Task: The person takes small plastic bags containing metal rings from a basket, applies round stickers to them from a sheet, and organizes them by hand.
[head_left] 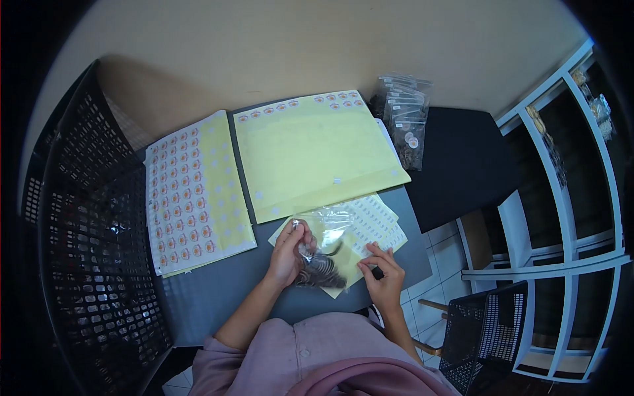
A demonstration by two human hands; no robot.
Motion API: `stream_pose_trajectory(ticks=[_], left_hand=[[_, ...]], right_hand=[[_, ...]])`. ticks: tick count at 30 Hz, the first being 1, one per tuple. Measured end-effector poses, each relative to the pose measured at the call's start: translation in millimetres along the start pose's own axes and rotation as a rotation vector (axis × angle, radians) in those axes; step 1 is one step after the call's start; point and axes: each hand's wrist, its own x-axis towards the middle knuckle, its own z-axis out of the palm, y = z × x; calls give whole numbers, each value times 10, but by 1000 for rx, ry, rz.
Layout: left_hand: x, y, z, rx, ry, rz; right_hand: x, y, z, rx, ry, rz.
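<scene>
My left hand (288,255) grips a clear zip bag (334,223) near its upper left side. Inside the bag are dark, coiled, ring-like pieces (321,269) whose exact kind I cannot make out. To the right of the bag is my right hand (384,276), its thumb and forefinger pressed together. Whatever they pinch is too small to name. Under the bag and beside my right fingers lie white label sheets (375,224) with rows of small print, together with pale yellow backing paper (349,272).
Yellow sticker sheets (317,152) cover the grey table (218,300), with another printed sheet (181,198) at left. Packed zip bags (406,109) stand by a black surface (462,158). A dark plastic basket (79,218) rises at left; a white-framed shelf (551,270) stands right.
</scene>
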Motion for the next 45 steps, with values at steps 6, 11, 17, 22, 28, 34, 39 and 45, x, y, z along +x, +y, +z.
stream_pose_trajectory(ticks=[6,11,17,22,28,34,39,45], left_hand=[[16,-82,38,264,146,229],[33,-120,-6,161,43,245],[62,-175,-58,129,142,283],[70,-183,-43,72,189,332],[44,-183,-16,11,231,342],[56,-192,-9,5,247,343],[49,-184,14,83,298,358],[51,-191,14,119,325,371]], right_hand=[[126,-181,-141,201,36,40],[407,-458,178,329,125,-22],[543,-642,725,318,116,-20],[549,-703,902,266,110,40],[552,-731,971,232,127,42],[555,-733,997,162,155,25],[559,-721,997,177,138,11],[570,-739,942,78,110,-5]])
